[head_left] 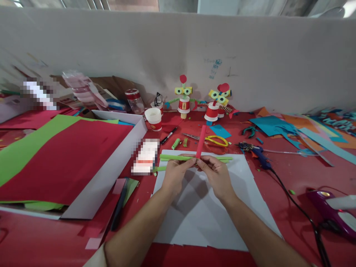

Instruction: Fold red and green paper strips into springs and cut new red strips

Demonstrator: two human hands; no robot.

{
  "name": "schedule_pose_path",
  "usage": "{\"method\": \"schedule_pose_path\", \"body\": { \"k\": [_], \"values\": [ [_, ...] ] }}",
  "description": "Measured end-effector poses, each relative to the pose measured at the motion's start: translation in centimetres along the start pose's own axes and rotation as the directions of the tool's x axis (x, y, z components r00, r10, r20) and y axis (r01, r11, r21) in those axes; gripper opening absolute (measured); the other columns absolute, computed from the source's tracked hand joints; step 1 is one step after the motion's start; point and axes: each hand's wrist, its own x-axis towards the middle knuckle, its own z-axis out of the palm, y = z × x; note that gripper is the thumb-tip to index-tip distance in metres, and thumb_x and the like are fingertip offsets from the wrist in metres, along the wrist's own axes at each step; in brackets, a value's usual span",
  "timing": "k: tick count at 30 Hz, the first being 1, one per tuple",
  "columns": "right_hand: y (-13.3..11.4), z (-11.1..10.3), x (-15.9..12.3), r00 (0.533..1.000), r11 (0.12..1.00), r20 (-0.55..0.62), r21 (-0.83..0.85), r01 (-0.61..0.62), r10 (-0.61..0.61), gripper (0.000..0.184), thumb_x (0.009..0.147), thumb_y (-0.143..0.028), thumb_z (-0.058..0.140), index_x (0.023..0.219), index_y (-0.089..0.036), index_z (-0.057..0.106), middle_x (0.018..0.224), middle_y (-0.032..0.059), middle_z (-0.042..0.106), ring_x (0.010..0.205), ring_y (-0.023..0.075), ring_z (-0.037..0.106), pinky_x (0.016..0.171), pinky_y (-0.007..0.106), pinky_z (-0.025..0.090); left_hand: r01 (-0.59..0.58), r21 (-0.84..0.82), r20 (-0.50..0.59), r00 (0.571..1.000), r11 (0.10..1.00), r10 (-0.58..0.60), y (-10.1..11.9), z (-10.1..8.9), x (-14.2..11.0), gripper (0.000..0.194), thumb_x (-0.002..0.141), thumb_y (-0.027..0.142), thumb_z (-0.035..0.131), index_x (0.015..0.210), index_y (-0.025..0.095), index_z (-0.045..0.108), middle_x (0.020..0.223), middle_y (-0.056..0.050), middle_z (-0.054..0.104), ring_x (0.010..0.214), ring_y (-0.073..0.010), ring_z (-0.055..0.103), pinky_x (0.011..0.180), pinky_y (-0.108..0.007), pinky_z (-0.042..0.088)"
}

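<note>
Over a white sheet [194, 222], my left hand [175, 174] and my right hand [218, 174] meet fingertip to fingertip. Both are closed in a pinch on the lower end of a red paper strip [201, 142], which points away from me. Light green paper strips [169, 157] run crosswise at the far edge of the sheet, passing behind my fingers; whether one is joined to the red strip, I cannot tell. Just beyond lie two small folded green paper springs [176, 144] and yellow-handled scissors [217, 140].
At left stands a white box [111, 174] with red and green paper. A phone [146, 156] and paper cups [153, 119] sit nearby. Two paper-cup figures [184, 104] stand by the wall. Rightward are a glue gun [260, 155], its cord, blue paper [271, 128] and a purple device [330, 211].
</note>
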Motion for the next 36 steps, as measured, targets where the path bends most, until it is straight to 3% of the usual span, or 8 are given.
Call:
{"method": "schedule_pose_path", "body": {
  "k": [7,12,16,23,28,32,36],
  "values": [
    [0.3,-0.2,-0.2,0.999,1.0,-0.031,0.016,0.018,-0.017,0.017,0.07,-0.035,0.069,0.076,-0.018,0.069,0.067,0.0013,0.069,0.059,0.0139,0.061,0.063,0.028,0.052,-0.007,-0.009,0.013,1.0,1.0,0.007,-0.2,0.0,-0.1,0.01,0.062,0.02,0.076,0.067,0.014,0.07,0.068,-0.003,0.067,0.068,-0.0152,0.059,0.069,-0.03,0.045],
    [0.5,-0.1,-0.5,0.995,0.999,-0.093,0.029,0.038,-0.035,0.017,0.071,-0.034,0.07,0.077,-0.018,0.069,0.064,0.0006,0.069,0.058,0.014,0.061,0.062,0.028,0.052,0.026,-0.027,0.052,0.998,0.999,-0.025,-0.4,0.3,-0.1,0.02,0.065,0.024,0.076,0.081,0.015,0.07,0.065,-0.002,0.066,0.063,-0.0146,0.058,0.068,-0.031,0.045],
    [0.6,0.0,-0.5,0.995,0.997,-0.089,0.056,0.049,-0.044,0.017,0.072,-0.035,0.07,0.077,-0.019,0.069,0.067,0.0001,0.069,0.061,0.0134,0.061,0.064,0.028,0.053,-0.027,0.049,0.09,0.996,0.998,0.022,-0.2,0.6,-0.3,0.015,0.068,0.027,0.073,0.075,0.014,0.071,0.065,-0.003,0.066,0.063,-0.0151,0.058,0.068,-0.031,0.044],
    [0.5,0.2,-0.2,0.998,0.985,-0.056,0.171,-0.014,0.024,0.026,0.065,-0.035,0.078,0.082,-0.019,0.066,0.073,-0.0002,0.067,0.064,0.0131,0.062,0.067,0.029,0.054,-0.042,0.071,-0.027,0.999,0.997,0.044,0.4,0.3,-0.3,0.008,0.064,0.022,0.074,0.067,0.015,0.071,0.067,-0.002,0.067,0.068,-0.0158,0.058,0.071,-0.03,0.045],
    [-0.3,-0.5,-0.2,0.994,0.998,0.093,0.023,-0.061,0.058,0.03,0.067,-0.043,0.075,0.08,-0.017,0.066,0.076,0.0016,0.066,0.065,0.0143,0.062,0.066,0.03,0.053,-0.01,0.027,-0.092,0.996,1.0,0.012,0.4,0.1,-0.1,0.012,0.056,0.019,0.077,0.062,0.016,0.067,0.064,0.0,0.063,0.067,-0.0144,0.057,0.068,-0.028,0.045],
    [-0.7,-0.8,-0.1,0.975,0.995,0.213,-0.084,-0.049,0.066,0.034,0.074,-0.049,0.067,0.083,-0.016,0.068,0.074,0.0026,0.066,0.065,0.0148,0.06,0.064,0.029,0.051,0.005,0.008,-0.027,1.0,1.0,-0.005,0.3,0.3,-0.2,0.013,0.059,0.023,0.076,0.063,0.015,0.066,0.058,0.0,0.059,0.056,-0.0135,0.053,0.056,-0.028,0.043],
    [-0.5,-0.7,-0.1,0.975,0.992,0.206,-0.111,-0.059,0.081,0.035,0.075,-0.05,0.066,0.074,-0.015,0.068,0.062,0.0016,0.063,0.058,0.0144,0.058,0.055,0.027,0.048,0.048,-0.043,0.11,0.993,0.998,-0.043,0.3,0.3,-0.2,0.018,0.064,0.03,0.073,0.06,0.014,0.064,0.051,0.001,0.051,0.048,-0.0129,0.047,0.049,-0.03,0.039]
  ]
}}
